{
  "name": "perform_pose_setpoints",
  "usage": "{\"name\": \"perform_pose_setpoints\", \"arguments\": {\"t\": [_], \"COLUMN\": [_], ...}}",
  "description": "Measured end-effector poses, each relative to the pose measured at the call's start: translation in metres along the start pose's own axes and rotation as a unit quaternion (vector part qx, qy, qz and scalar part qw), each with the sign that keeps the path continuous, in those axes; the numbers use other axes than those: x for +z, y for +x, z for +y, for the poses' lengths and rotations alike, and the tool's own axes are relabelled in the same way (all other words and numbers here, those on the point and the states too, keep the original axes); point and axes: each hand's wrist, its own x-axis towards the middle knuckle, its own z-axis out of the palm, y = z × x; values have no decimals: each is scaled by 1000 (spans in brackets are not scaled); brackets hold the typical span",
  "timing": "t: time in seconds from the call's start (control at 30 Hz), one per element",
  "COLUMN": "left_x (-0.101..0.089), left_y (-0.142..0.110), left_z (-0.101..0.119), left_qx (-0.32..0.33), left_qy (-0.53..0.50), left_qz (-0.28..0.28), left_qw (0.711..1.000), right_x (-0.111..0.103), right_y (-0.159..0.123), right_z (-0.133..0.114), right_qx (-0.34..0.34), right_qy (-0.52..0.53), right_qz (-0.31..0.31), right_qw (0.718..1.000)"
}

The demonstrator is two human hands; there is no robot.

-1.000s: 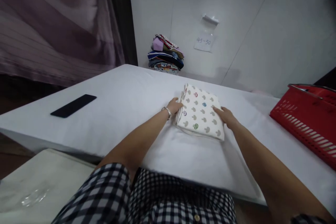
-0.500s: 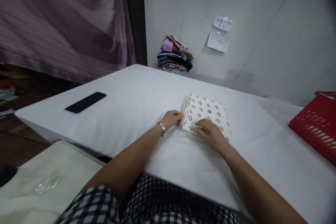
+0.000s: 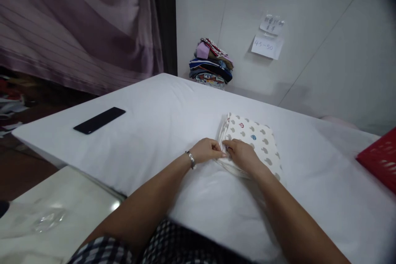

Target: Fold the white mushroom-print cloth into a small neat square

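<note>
A folded white cloth (image 3: 258, 142) printed with small grey, red and blue shapes lies on the white table (image 3: 161, 123). My left hand (image 3: 208, 150), with a silver bracelet at the wrist, pinches the cloth's near left corner. My right hand (image 3: 243, 154) rests on the same corner, fingers curled onto the fabric and touching the left hand's fingertips. Both hands cover the near left part of the cloth.
A black phone (image 3: 99, 120) lies on the table's left side. A stack of folded colourful clothes (image 3: 212, 64) sits at the back against the wall. A red basket (image 3: 379, 159) stands at the right edge. Paper notes (image 3: 267, 41) hang on the wall. A curtain hangs at left.
My right hand has slid from the cloth's right edge across to its near left corner, meeting my left hand. The camera view has shifted right and closer.
</note>
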Motion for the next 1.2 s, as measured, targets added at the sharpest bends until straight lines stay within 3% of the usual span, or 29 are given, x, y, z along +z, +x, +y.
{"name": "perform_pose_setpoints", "arguments": {"t": [0.17, 0.33, 0.5, 0.6, 0.83, 0.97, 1.2], "left_x": [2, -1, -5, -6, -1, 8, 7], "left_y": [-3, -3, -2, -2, -1, 3, 8], "left_z": [5, 7, 5, 5, 3, 0, -8], "left_qx": [6, 10, -26, -42, -50, -37, -63], "left_qy": [30, -29, -17, -7, -2, -27, -45], "left_qz": [-23, -45, -59, -57, -16, 45, 58], "left_qw": [999, 999, 998, 997, 999, 998, 995], "right_x": [0, -2, 8, 14, 19, 17, 5], "right_y": [0, 4, 10, 7, -6, -9, -19], "right_z": [0, -2, -4, 0, 8, 5, 2], "right_qx": [1, -13, -24, -21, 25, 0, -11], "right_qy": [1, 40, 83, 154, 281, 253, 193], "right_qz": [26, 94, 62, 74, 93, 87, 90], "right_qw": [1000, 995, 994, 985, 955, 963, 977]}}
